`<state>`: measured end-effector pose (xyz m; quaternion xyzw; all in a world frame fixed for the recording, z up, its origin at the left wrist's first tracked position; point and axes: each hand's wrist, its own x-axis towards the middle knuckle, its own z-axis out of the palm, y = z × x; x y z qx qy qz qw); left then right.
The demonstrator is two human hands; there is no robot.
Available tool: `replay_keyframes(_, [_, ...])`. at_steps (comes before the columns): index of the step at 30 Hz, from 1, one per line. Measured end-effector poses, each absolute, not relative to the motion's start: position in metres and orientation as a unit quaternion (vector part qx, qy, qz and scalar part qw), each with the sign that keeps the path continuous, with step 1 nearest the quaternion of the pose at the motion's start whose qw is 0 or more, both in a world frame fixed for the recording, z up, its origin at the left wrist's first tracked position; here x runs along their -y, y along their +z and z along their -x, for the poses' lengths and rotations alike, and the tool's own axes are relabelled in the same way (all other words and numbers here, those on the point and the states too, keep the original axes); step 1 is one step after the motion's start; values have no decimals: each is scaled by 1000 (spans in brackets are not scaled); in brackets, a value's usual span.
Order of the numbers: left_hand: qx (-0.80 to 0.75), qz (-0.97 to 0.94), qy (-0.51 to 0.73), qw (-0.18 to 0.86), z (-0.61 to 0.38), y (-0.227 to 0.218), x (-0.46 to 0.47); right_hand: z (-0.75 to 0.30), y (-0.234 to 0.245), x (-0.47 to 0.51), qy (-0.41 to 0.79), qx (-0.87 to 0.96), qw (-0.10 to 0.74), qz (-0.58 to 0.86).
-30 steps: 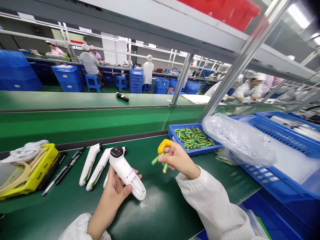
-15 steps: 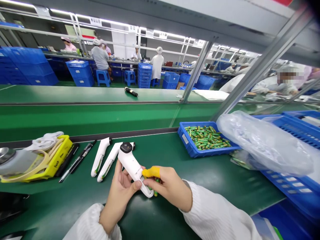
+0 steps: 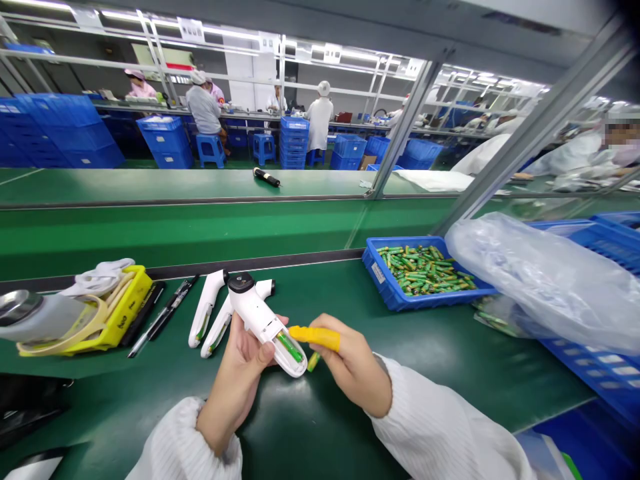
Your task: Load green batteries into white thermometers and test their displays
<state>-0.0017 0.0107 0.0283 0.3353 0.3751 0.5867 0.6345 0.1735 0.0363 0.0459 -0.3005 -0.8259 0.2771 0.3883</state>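
Note:
My left hand (image 3: 243,365) is wrapped round a white infrared thermometer (image 3: 255,317) with a black head, tilted with its open battery compartment towards me. A green battery (image 3: 290,347) lies in that compartment. Just right of it is my right hand (image 3: 345,357), its index finger in a yellow finger cot (image 3: 315,337) with the tip at the compartment's edge. Another green battery (image 3: 313,362) sticks out below the right fingers, held in the hand. Two more white thermometers (image 3: 206,308) lie behind my left hand, green batteries showing in their handles.
A blue tray of green batteries (image 3: 373,267) stands at the back right, beside a clear plastic bag (image 3: 540,283) on blue crates. On the left are pens (image 3: 165,313), a yellow basket (image 3: 133,300) and a bottle (image 3: 50,320). A metal post (image 3: 407,130) rises beyond the bench.
My right fingers have drawn back from the compartment, and a battery now shows inside it. The yellow-tipped finger has straightened. The view has shifted slightly.

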Motion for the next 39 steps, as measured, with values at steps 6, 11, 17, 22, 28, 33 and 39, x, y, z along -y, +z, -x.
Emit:
replay_keyframes(6, [-365, -343, 602, 622, 1, 26, -11, -173, 44, -37, 286, 821, 393, 298])
replay_keyframes(11, [-370, -337, 604, 620, 4, 22, -13, -174, 37, -39, 270, 861, 298, 312])
replay_keyframes(17, [-374, -363, 598, 608, 1, 19, -14, -183, 48, -42, 259, 794, 465, 295])
replay_keyframes(22, [-358, -388, 611, 590, -1, 21, -14, -179, 47, -36, 434, 700, 473, 313])
replay_keyframes(28, [-369, -428, 604, 561, 4, 23, -13, -171, 37, -38, 498, 699, 379, 347])
replay_keyframes(33, [-379, -502, 538, 561, 10, 22, -12, -166, 29, -39, 788, 491, 239, 286])
replay_keyframes(39, [-351, -500, 497, 616, 11, 23, -15, -159, 28, -32, 805, 456, 269, 269])
